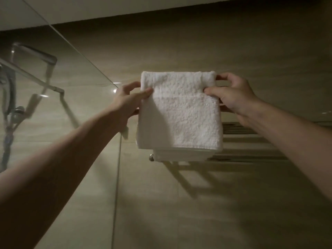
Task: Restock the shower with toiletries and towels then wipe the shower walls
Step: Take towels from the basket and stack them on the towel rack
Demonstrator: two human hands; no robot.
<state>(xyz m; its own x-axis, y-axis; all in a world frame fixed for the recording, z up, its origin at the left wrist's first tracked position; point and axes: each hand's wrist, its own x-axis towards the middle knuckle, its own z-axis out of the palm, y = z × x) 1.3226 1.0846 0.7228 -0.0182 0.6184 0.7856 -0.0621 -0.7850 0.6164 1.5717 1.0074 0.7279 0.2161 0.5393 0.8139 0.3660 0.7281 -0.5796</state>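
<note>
A small white folded towel [181, 112] hangs in front of the beige tiled wall, held up at its top corners. My left hand [129, 99] pinches its left edge between thumb and fingers. My right hand [233, 97] pinches the right edge, thumb on the front. Below and behind the towel is a metal wall rack [251, 139] with thin bars; a second folded white towel [181, 154] lies on its left end, mostly hidden by the one I hold.
A glass shower panel [59, 83] stands at the left, its edge running down the tiled wall. Behind the glass are a shower head [36, 54] and hose [7, 108]. A white ceiling strip [107, 8] runs along the top.
</note>
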